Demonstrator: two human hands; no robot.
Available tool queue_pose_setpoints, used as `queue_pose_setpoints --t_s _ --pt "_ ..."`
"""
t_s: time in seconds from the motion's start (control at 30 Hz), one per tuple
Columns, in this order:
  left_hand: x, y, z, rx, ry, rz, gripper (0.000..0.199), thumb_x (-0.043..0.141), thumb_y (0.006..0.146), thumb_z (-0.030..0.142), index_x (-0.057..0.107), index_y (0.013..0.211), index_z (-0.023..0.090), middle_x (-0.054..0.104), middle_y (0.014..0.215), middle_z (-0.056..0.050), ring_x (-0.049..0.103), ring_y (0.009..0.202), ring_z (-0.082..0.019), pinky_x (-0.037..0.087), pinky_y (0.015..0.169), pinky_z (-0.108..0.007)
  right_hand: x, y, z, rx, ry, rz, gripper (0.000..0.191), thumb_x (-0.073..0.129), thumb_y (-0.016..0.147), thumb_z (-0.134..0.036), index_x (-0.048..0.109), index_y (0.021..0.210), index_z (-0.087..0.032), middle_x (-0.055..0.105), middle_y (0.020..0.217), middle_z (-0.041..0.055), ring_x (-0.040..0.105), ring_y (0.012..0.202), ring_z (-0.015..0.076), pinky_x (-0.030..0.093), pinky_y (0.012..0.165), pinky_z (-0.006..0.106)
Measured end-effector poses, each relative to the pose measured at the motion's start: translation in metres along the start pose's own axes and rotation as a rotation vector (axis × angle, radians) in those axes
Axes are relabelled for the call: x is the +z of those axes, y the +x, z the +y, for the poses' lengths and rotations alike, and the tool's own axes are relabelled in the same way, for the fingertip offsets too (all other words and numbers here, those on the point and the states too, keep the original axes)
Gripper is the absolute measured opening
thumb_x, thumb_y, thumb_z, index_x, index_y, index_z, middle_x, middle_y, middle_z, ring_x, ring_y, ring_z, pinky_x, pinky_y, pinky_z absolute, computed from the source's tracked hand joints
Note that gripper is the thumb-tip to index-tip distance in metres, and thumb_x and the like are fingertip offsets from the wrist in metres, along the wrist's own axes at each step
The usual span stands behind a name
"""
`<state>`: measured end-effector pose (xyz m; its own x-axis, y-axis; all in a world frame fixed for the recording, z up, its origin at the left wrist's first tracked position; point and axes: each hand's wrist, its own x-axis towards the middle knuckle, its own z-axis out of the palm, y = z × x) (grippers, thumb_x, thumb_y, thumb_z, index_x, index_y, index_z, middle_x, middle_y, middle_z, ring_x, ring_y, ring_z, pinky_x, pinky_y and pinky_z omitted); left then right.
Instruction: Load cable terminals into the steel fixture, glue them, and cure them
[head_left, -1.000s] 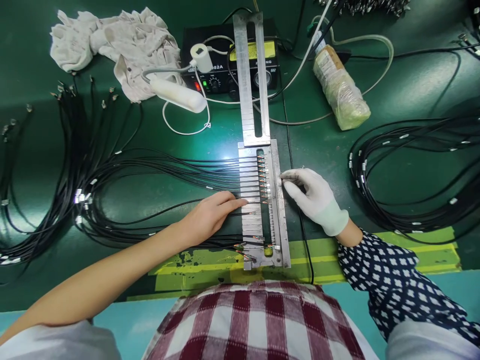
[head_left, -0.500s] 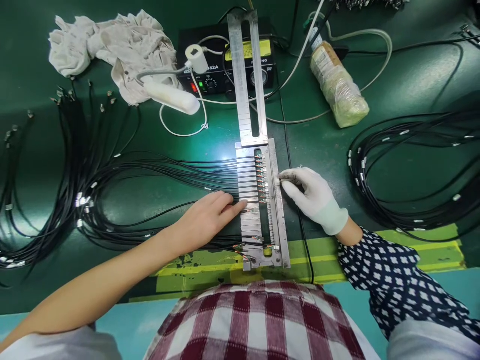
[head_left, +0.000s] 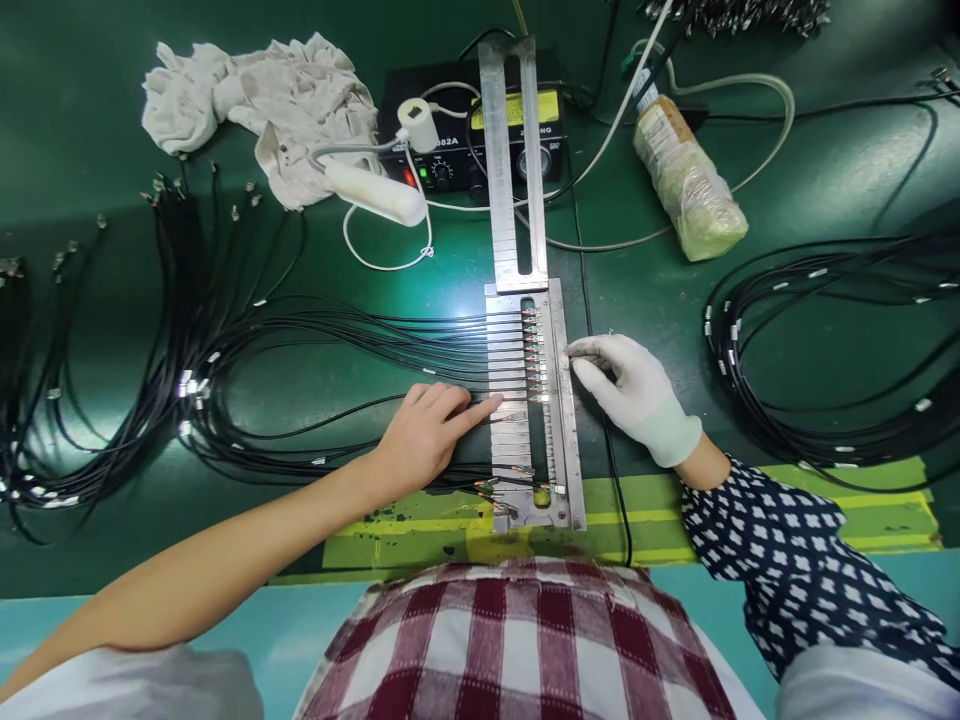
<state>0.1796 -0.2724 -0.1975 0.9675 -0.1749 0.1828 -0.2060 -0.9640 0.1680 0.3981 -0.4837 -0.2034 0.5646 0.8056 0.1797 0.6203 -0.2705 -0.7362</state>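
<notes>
A slotted metal jig (head_left: pixel 514 440) lies in front of me, with several thin black cables (head_left: pixel 420 338) running into its grooves from the left. Their stripped, coloured wire ends (head_left: pixel 532 345) line up along the slot. My left hand (head_left: pixel 424 435) is bare and rests palm down over the cables, one finger stretched onto the jig's left side at a cable, the others loosely bent. At the jig's right edge, my right hand (head_left: pixel 626 390) in a white glove has thumb and forefinger brought together; anything between the tips is too small to make out.
Behind the jig, a hinged-looking slotted metal plate (head_left: pixel 510 200) leans over a black control box (head_left: pixel 442 165). A white lamp (head_left: pixel 379 192), crumpled cloth (head_left: pixel 262 110) and a wrapped bottle-like object (head_left: pixel 686 180) lie around it. Cable bundles (head_left: pixel 187 385) spread left; a coil (head_left: pixel 731 350) lies right.
The whole scene has shifted a little to the right in the picture as my head moved. Both hands keep nearly the same place on the jig.
</notes>
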Motion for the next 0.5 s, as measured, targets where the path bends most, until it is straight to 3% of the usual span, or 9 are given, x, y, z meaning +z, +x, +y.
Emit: queue_pose_setpoints --t_s 0.1,0.2,0.33,0.5 --pt "-0.001 -0.002 0.007 -0.027 -0.099 0.025 0.030 0.046 0.102 0.017 0.055 0.131 0.014 0.067 0.103 -0.009 0.056 0.093 -0.021 0.038 0.080 -0.036 0.000 0.000 -0.001 -0.021 -0.009 0.009 0.015 0.054 0.098 -0.029 0.068 0.102 -0.024 0.073 0.095 0.0041 0.065 0.089 0.0249 0.050 0.085 0.043" --pt "0.001 -0.002 0.010 -0.043 -0.218 0.102 0.018 0.049 0.100 0.013 0.058 0.116 0.014 0.066 0.102 -0.009 0.056 0.093 -0.019 0.044 0.082 -0.033 0.000 0.000 -0.002 -0.035 -0.022 0.011 0.016 0.054 0.098 -0.029 0.068 0.102 -0.024 0.074 0.098 0.0042 0.065 0.091 0.0253 0.050 0.086 0.043" --pt "0.004 0.007 0.007 0.000 -0.351 0.149 0.028 0.044 0.099 0.007 0.057 0.122 0.015 0.063 0.104 -0.010 0.057 0.093 -0.017 0.050 0.082 -0.029 0.000 0.000 -0.002 -0.031 -0.023 0.009 0.016 0.053 0.098 -0.028 0.068 0.103 -0.023 0.074 0.098 0.0041 0.065 0.092 0.0253 0.050 0.087 0.043" --pt "0.004 0.023 0.005 0.075 -0.264 0.151 0.029 0.038 0.102 0.009 0.059 0.121 0.014 0.062 0.097 -0.009 0.057 0.088 -0.017 0.051 0.077 -0.027 0.001 0.000 -0.001 -0.020 -0.015 0.010 0.016 0.054 0.097 -0.029 0.068 0.103 -0.022 0.073 0.098 0.0053 0.065 0.093 0.0254 0.050 0.086 0.042"
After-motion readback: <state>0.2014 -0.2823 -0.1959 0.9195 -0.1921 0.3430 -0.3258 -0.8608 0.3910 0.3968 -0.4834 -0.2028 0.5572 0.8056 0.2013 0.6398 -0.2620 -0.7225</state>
